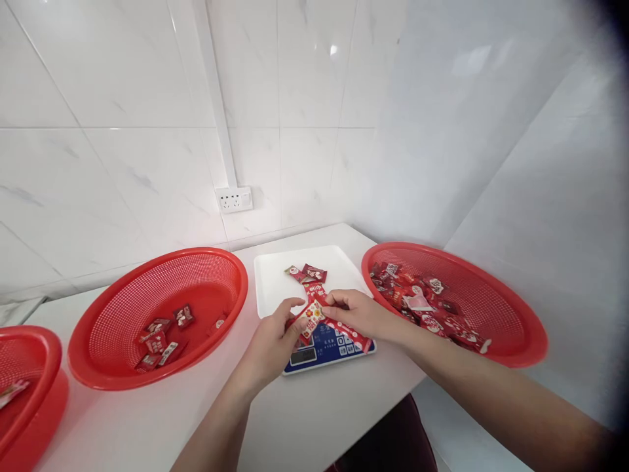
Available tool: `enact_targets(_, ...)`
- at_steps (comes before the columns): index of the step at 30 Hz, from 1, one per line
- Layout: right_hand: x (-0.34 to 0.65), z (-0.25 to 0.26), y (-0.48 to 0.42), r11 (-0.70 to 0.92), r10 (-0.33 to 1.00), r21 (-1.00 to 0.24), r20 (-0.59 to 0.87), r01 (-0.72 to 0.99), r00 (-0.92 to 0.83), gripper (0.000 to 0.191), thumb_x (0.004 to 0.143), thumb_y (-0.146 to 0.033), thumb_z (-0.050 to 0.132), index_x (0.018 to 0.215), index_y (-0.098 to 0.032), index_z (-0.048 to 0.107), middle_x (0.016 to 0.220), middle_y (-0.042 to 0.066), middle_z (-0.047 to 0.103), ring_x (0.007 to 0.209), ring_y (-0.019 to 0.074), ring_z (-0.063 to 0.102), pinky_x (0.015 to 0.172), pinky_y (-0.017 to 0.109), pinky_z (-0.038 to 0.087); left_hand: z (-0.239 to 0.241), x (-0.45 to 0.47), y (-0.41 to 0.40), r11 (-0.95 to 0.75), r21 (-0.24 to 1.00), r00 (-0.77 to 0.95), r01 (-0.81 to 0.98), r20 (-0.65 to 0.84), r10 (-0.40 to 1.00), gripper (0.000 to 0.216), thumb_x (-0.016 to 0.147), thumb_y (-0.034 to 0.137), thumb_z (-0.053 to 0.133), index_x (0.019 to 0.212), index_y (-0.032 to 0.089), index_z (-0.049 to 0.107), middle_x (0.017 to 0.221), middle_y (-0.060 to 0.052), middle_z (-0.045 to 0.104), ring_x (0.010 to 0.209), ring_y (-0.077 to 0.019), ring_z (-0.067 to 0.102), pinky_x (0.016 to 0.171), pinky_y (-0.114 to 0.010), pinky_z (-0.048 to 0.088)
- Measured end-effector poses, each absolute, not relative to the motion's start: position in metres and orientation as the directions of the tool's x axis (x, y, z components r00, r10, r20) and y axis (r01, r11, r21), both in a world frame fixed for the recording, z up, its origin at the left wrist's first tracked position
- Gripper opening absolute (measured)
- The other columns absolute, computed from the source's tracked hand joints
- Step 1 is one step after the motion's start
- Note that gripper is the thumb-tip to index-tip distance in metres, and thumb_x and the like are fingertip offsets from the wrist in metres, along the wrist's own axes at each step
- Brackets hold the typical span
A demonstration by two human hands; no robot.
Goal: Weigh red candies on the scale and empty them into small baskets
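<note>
Both my hands meet over the front of a white kitchen scale (272, 280) with a blue key panel. Between them is a small candy packet (313, 314) with a white, flower-printed front. My left hand (275, 344) pinches its left side, and my right hand (356, 313) grips its right side. Long red packets (354, 337) lie under or against my fingers; whether I hold them too is hard to tell. On the scale's plate, just beyond my hands, rest a dark red packet (314, 273) and a greenish-red packet (295, 273).
At right stands a red plastic basket (515, 321) holding many red packets (427, 305). Another red basket (98, 328) at left has several small packets (160, 341) in it. A third basket (46, 387) is cut off at the left edge. A socket (234, 200) is on the wall.
</note>
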State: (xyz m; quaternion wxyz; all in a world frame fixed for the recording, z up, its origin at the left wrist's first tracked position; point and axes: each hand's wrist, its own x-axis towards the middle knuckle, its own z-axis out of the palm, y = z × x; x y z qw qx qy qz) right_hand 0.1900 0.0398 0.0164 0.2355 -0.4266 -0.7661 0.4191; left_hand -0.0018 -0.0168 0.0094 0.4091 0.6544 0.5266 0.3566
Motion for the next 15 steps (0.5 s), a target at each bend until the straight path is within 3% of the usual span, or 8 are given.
enact_targets(3, 0.182, 0.005, 0.053, 0.233, 0.862, -0.883, -0.006, 0.408, -0.506, 0.027, 0.083, -0.042, 0.05, 0.087, -0.018, 0.06, 0.071, -0.001, 0.06, 0.065, 0.0134, 0.054, 0.061, 0.027, 0.042, 0.001, -0.006, -0.009, -0.177, 0.824, 0.085, 0.538, 0.156, 0.984, 0.032, 0.091, 0.04, 0.037, 0.115, 0.021, 0.047, 0.068, 0.002, 0.061, 0.057, -0.0141, 0.059, 0.053, -0.023, 0.045)
enact_targets(5, 0.182, 0.003, 0.058, 0.268, 0.895, -0.846, 0.041, 0.461, -0.444, 0.031, 0.084, -0.042, 0.049, 0.102, -0.02, 0.06, 0.082, 0.001, 0.066, 0.075, 0.0163, 0.059, 0.069, 0.03, 0.045, -0.003, -0.008, -0.004, -0.181, 0.777, 0.018, 0.603, 0.213, 0.977, 0.031, 0.093, 0.04, 0.033, 0.113, 0.021, 0.046, 0.07, 0.001, 0.064, 0.06, -0.0152, 0.06, 0.054, -0.024, 0.044)
enact_targets(9, 0.19, 0.004, 0.061, 0.439, 0.89, -0.61, 0.191, 0.66, -0.415, 0.026, 0.087, -0.036, 0.047, 0.102, -0.025, 0.065, 0.103, 0.002, 0.066, 0.095, 0.0196, 0.06, 0.083, 0.034, 0.044, -0.011, -0.013, 0.004, -0.183, 0.654, -0.021, 0.734, 0.292, 0.956, 0.036, 0.093, 0.043, 0.033, 0.117, 0.022, 0.049, 0.092, -0.007, 0.069, 0.08, -0.0217, 0.063, 0.067, -0.033, 0.047)
enact_targets(12, 0.192, 0.005, 0.059, 0.492, 0.868, -0.419, 0.17, 0.763, -0.467, 0.028, 0.089, -0.031, 0.042, 0.101, -0.027, 0.067, 0.105, 0.003, 0.064, 0.093, 0.019, 0.06, 0.079, 0.033, 0.045, -0.015, -0.014, 0.009, -0.21, 0.53, 0.021, 0.822, 0.34, 0.94, 0.035, 0.09, 0.039, 0.043, 0.118, 0.021, 0.055, 0.114, -0.011, 0.065, 0.105, -0.0283, 0.057, 0.086, -0.044, 0.043)
enact_targets(15, 0.189, 0.004, 0.059, 0.495, 0.867, -0.309, 0.121, 0.812, -0.483, 0.031, 0.092, -0.031, 0.039, 0.105, -0.028, 0.067, 0.111, 0.003, 0.061, 0.093, 0.0182, 0.061, 0.074, 0.03, 0.045, -0.018, -0.015, 0.011, -0.208, 0.424, 0.043, 0.881, 0.367, 0.929, 0.029, 0.09, 0.033, 0.046, 0.111, 0.021, 0.063, 0.126, -0.012, 0.06, 0.118, -0.0323, 0.048, 0.098, -0.052, 0.033)
